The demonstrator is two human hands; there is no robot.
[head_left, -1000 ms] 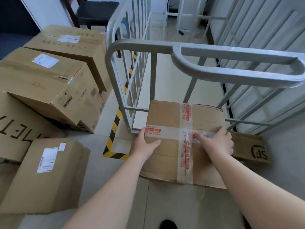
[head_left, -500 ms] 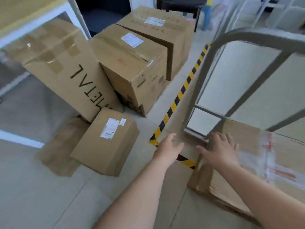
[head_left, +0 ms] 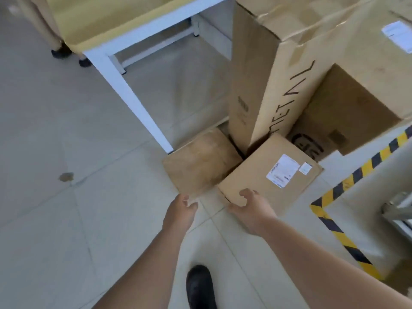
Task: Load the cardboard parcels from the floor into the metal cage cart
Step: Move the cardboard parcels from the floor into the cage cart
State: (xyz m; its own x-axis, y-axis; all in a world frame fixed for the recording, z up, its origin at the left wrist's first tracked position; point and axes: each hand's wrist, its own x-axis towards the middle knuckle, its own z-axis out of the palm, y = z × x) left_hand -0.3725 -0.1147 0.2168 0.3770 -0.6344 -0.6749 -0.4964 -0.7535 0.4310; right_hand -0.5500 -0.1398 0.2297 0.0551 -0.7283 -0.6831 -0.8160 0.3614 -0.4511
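- Cardboard labelled parcel [head_left: 269, 177] lies on the floor [head_left: 66, 130] beside a flat parcel [head_left: 200, 161], not lifted.
- Left hand [head_left: 180, 210] loosely curled, empty; right hand [head_left: 249, 208] curls at the labelled parcel's corner, grip unclear.
- Cage cart [head_left: 399, 204] edge at right; several parcels left to load.

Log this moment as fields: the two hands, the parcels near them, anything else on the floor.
plain parcel: flat on the floor beside the table leg
labelled parcel: on the floor, right of the plain parcel
tall box: upright behind both, lettered METAL
left hand: fingers loosely curled, holding nothing, near the plain parcel's corner
right hand: fingers curled at the labelled parcel's near corner; grip unclear
floor tape: yellow and black, far right
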